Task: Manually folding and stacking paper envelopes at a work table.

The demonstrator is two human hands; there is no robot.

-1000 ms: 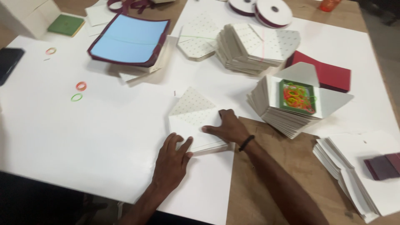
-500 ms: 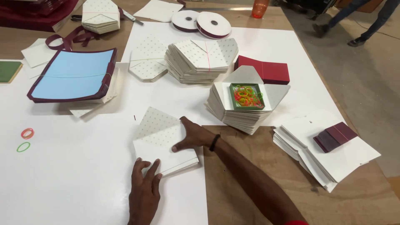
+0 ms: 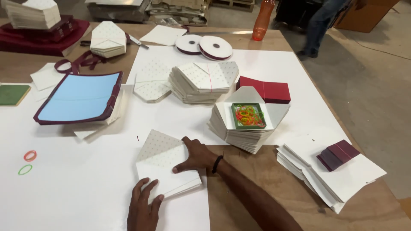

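Beside the tall stack of unfolded white card envelopes, both hands flatten one dotted white envelope: right hand fingers spread, left hand pressing its edge; many blanks look unfolded.

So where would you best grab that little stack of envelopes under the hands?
Probably by its two side edges. The envelope stack lies flat, so pinch from left and right, where the left hand and right hand already rest; its raised dotted flap at the far side would bend.
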